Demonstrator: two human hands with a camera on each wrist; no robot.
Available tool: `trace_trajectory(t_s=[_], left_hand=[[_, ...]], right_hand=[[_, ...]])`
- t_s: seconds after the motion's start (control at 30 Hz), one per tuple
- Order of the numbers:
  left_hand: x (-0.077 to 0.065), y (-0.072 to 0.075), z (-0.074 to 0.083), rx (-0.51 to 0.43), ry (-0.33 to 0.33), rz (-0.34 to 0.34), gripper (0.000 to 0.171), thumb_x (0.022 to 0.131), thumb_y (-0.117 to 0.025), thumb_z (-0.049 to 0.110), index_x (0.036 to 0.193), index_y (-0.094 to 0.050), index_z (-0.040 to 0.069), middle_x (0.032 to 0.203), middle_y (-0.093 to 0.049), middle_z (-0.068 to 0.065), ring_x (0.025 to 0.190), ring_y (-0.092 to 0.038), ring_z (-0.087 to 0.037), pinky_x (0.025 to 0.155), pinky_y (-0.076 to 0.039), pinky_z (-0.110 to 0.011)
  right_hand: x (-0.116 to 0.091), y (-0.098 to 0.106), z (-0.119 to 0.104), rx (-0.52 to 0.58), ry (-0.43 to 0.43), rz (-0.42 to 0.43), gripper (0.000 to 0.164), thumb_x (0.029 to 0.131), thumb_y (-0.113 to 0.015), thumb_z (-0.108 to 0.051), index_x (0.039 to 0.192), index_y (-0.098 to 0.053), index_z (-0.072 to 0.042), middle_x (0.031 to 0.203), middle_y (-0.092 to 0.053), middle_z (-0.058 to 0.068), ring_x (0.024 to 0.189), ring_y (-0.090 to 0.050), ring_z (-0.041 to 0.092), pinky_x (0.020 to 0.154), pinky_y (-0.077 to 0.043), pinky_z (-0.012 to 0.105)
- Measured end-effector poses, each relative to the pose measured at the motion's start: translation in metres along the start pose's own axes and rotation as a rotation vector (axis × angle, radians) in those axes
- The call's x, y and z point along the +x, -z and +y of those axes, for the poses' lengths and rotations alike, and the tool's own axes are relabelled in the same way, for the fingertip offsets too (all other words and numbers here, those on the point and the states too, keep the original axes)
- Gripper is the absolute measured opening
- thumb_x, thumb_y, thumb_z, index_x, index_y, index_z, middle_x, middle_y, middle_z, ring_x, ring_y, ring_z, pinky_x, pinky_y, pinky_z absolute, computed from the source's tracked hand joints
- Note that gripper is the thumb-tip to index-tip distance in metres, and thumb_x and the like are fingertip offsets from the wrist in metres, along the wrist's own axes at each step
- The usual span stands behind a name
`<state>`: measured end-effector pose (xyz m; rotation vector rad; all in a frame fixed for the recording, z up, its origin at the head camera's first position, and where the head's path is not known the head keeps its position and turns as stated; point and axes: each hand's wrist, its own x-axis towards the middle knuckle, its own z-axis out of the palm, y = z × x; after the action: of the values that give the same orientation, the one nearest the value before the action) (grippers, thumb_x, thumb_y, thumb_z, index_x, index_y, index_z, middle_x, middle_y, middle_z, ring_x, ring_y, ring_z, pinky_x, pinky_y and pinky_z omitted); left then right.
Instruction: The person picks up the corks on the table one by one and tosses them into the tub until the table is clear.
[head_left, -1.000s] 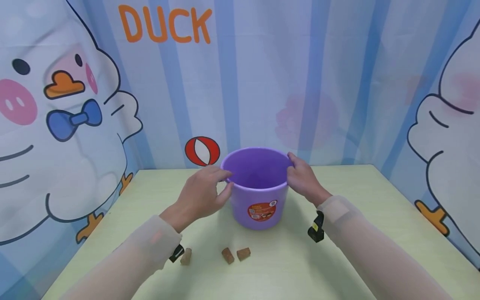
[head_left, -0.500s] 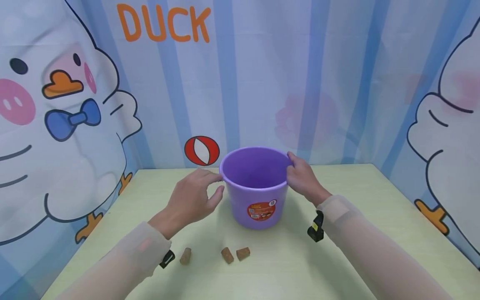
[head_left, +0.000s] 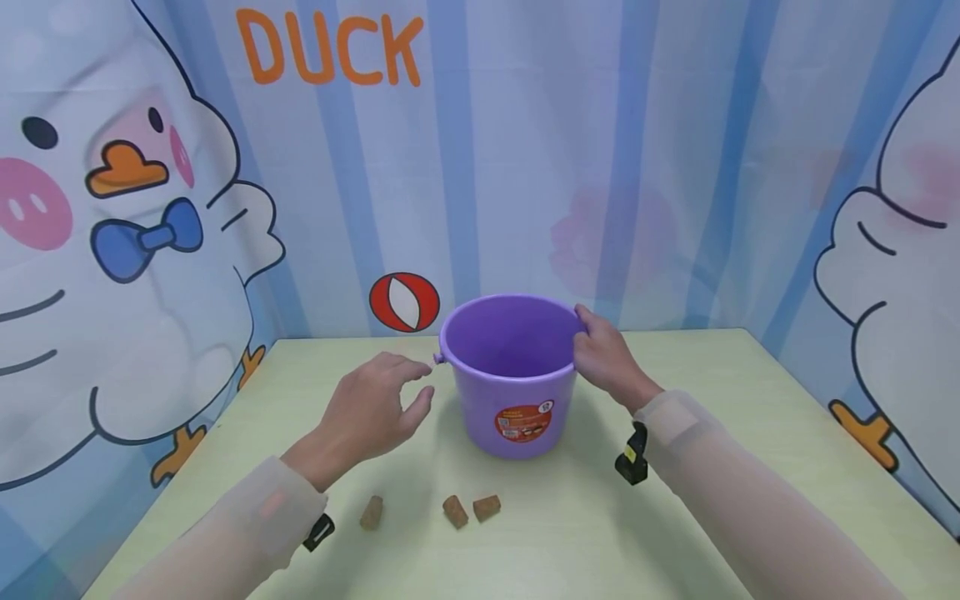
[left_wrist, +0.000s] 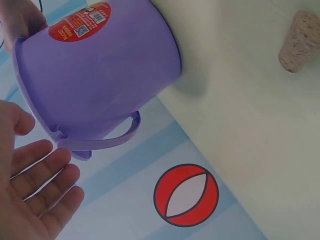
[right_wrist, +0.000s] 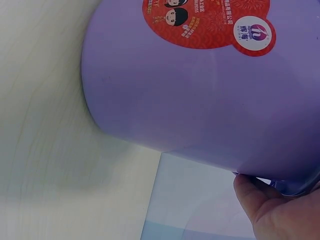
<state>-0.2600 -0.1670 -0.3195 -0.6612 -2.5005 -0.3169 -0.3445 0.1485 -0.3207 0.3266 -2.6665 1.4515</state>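
A purple plastic bucket (head_left: 468, 408) with a red label stands upright toward the back of the table. My right hand (head_left: 611, 358) grips its rim on the right side, thumb on top; in the right wrist view the fingers (right_wrist: 250, 197) curl under the rim. Just off the bucket's left side hovers my left hand (head_left: 367, 408), fingers relaxed and holding nothing. In the left wrist view the bucket's handle (left_wrist: 107, 142) hangs down along its side, close to my left fingertips (left_wrist: 62, 155).
Three corks lie on the pale table (head_left: 570, 542) in front of the bucket: a left cork (head_left: 371, 512), a middle cork (head_left: 455, 511) and a right cork (head_left: 487, 507). A duck-print curtain (head_left: 510, 150) borders the table at the back and sides.
My left hand has let go of the bucket's left rim and drawn back to the left and toward me, uncovering the handle joint. My right hand and the bucket have barely moved.
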Motion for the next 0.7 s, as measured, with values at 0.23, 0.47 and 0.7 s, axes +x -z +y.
trace_trajectory(t_s=[0.23,0.47,0.7], left_hand=[[-0.005,-0.002,-0.004,0.023,0.027,-0.067,0.030,0.093,-0.072,0.029,0.116,-0.077,0.009,0.113,-0.076,-0.007,0.109,-0.070,-0.028,0.088,-0.060,-0.046],[-0.012,-0.002,-0.010,0.034,0.015,-0.143,0.031,0.092,-0.073,0.030,0.114,-0.077,0.010,0.111,-0.076,-0.007,0.107,-0.070,-0.029,0.089,-0.059,-0.048],[-0.017,-0.001,-0.015,0.038,0.044,-0.262,0.032,0.092,-0.074,0.033,0.115,-0.077,0.011,0.113,-0.076,-0.006,0.112,-0.069,-0.029,0.092,-0.058,-0.049]], right_hand=[[0.000,0.001,0.001,0.012,0.008,0.006,0.063,0.103,-0.026,-0.010,0.162,-0.010,0.002,0.169,-0.015,0.020,0.155,-0.016,0.037,0.125,-0.018,0.048],[0.000,0.000,0.000,-0.005,0.003,0.011,0.062,0.103,-0.026,-0.011,0.162,-0.011,0.002,0.169,-0.016,0.019,0.155,-0.015,0.037,0.125,-0.017,0.049],[0.000,0.001,0.000,-0.009,0.004,0.013,0.062,0.103,-0.026,-0.011,0.162,-0.011,0.002,0.168,-0.016,0.020,0.155,-0.017,0.037,0.125,-0.018,0.049]])
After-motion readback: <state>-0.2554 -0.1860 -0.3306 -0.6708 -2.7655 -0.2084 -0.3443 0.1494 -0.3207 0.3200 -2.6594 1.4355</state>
